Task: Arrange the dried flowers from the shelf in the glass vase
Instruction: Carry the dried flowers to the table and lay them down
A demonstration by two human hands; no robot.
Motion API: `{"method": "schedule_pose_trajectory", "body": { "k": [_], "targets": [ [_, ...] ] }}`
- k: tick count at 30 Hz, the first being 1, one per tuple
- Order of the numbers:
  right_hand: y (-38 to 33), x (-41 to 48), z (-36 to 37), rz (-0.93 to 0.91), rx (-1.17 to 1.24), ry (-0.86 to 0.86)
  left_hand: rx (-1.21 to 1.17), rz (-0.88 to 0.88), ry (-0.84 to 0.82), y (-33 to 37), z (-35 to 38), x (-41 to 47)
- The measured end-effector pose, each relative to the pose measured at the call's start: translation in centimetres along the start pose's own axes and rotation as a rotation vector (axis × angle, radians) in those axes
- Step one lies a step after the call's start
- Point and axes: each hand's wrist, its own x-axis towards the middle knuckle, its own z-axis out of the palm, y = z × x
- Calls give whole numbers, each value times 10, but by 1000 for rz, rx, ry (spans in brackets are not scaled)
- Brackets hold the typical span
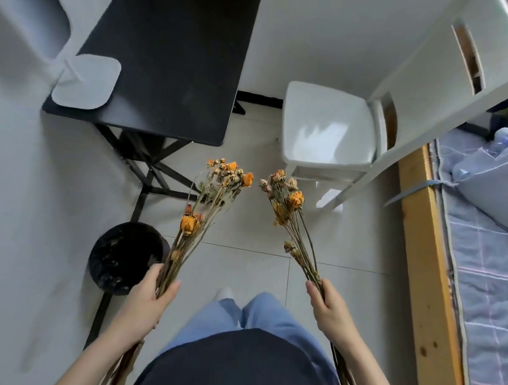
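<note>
Gripping with the left hand [148,294], fingers [153,271] curled tight round a bunch of dried flowers [211,194], low on the stems. Clasping a second bunch [288,200] the same way in the right hand [329,313], thumb laid across. Held apart, heads up and forward, probably to spare brittle blooms from tangling. Standing over the floor [248,238], between black tabletop [174,43] and white chair [325,130]. No glass vase in view; likely carrying towards it.

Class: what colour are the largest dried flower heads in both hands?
Orange, on both bunches; head view.
</note>
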Motion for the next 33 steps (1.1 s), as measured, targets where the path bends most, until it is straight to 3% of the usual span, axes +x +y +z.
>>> {"method": "schedule_pose_trajectory", "body": {
  "k": [7, 21, 33],
  "targets": [
    [-49, 93, -53, -23, -16, -1, 16, -4, -5, 69, -1, 94],
    [-150, 307, -178, -162, -214, -227, -74, -103, 191, 212, 42, 230],
    [-275, 434, -166, -310, -263, -346, -184, -130, 367, 266, -15, 331]
  ]
}}
